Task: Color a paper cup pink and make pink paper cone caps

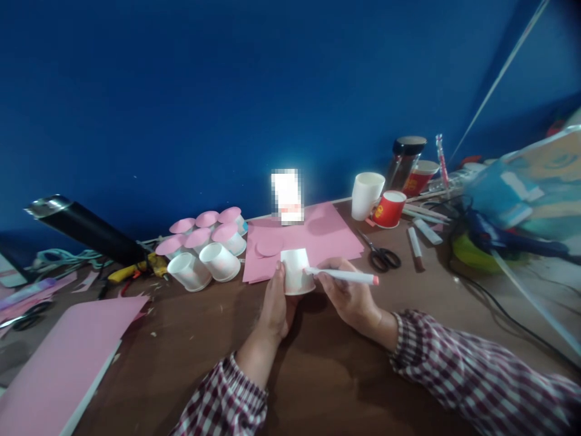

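Upside down in my left hand point(275, 303) is a white paper cup point(296, 274), its narrow end up. My right hand point(349, 297) grips a white marker with a pinkish-red end point(349, 276), and its tip meets the right side of the cup or is very near it. Just behind the cup, a round pink paper disc point(269, 245) lies on pink paper sheets point(318, 233). To the left stand several white cups, some topped with pink discs point(212, 233); two in front, including an open cup point(220, 262), have no disc.
Black-handled scissors point(384, 258) lie right of the pink sheets, near a red cup point(389, 209) and a white cup point(367, 195). Farther right is a blue glue gun point(512, 236) with a dark cable. A black cylinder point(86, 227) leans at left above a pink folder point(68, 363).
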`<state>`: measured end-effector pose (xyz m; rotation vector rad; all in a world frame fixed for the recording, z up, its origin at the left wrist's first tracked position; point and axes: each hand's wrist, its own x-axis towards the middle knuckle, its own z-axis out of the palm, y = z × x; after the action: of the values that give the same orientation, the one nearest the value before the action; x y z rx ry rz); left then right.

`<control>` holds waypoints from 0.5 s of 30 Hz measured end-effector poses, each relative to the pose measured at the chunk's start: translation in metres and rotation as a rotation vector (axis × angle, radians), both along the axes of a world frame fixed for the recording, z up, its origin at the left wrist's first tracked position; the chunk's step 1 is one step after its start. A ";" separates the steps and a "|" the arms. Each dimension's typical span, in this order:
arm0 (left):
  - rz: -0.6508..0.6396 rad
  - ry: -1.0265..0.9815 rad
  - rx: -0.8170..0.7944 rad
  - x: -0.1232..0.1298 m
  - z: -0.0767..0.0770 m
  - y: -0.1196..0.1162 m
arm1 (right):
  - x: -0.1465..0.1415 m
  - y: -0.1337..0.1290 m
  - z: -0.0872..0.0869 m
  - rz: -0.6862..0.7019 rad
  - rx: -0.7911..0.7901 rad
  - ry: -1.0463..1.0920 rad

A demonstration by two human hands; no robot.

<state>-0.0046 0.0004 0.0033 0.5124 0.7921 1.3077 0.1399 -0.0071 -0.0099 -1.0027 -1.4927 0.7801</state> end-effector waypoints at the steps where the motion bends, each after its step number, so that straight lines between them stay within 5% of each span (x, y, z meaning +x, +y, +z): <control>1: 0.000 -0.003 -0.001 0.000 0.000 0.000 | 0.000 0.000 0.000 0.005 0.000 -0.001; 15: -0.032 0.011 0.032 0.000 0.002 -0.001 | -0.003 -0.001 0.001 0.023 0.029 0.047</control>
<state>-0.0047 -0.0004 0.0048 0.5561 0.7700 1.2905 0.1366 -0.0084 -0.0087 -0.9408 -1.4740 0.7909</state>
